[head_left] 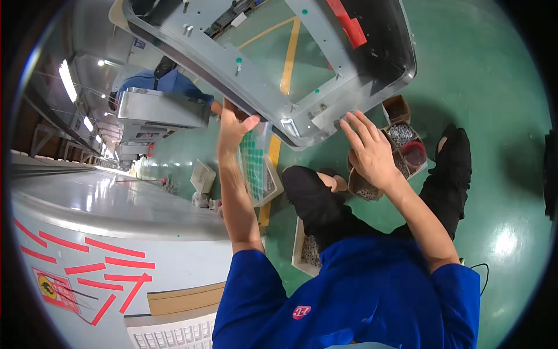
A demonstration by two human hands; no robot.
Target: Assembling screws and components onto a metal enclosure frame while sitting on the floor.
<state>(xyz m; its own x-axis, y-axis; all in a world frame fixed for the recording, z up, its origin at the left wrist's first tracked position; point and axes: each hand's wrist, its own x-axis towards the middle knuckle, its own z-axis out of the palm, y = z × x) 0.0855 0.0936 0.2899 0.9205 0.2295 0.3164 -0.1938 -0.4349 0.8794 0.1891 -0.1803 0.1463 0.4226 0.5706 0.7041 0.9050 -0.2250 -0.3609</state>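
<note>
A large grey metal frame panel (363,87) with rounded corners and a big rectangular opening is tilted up in front of me. My left hand (233,128) grips its lower left edge, thumb in front and fingers hidden behind. My right hand (372,152) has its fingers stretched out, tips at the panel's lower corner; I cannot tell whether they press on it. Beside those fingertips, a pale patch (326,118) shows on the panel. Red tape (349,24) is stuck across its upper part, and small green dots and pegs dot its face.
Boxes of small metal parts (401,135) stand on the green floor by my feet, with a red bowl (414,156) among them. A white bin (268,183) holds a sheet of green dots. Left is a workbench (116,195) with red strips; beyond, a person (163,81) handles another panel.
</note>
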